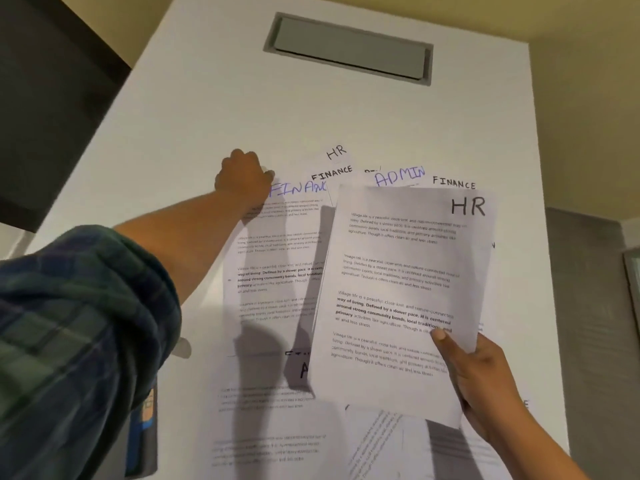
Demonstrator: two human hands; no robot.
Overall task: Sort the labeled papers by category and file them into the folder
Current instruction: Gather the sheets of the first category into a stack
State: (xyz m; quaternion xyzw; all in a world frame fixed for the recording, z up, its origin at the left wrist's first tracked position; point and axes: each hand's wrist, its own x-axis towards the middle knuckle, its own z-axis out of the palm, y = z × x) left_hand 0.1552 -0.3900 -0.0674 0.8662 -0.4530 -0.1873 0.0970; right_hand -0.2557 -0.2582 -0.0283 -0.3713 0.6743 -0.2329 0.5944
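Note:
Several printed sheets lie spread over the white table (381, 116). My right hand (481, 375) holds a sheet marked HR (398, 289) by its lower right corner, lifted above the others. My left hand (242, 176) reaches far across and grips the top left corner of a sheet marked FINANCE in blue (277, 244). Behind these show an HR sheet (336, 153), a black FINANCE sheet (331, 172), an ADMIN sheet (400, 175) and another FINANCE sheet (453, 182). More sheets (270, 427) lie nearest me. No folder is in sight.
A grey cable hatch (349, 46) is set into the table's far end. A dark surface (52, 98) lies beyond the left edge, and a dark object with a blue and orange label (145, 427) sits at the near left edge under my sleeve.

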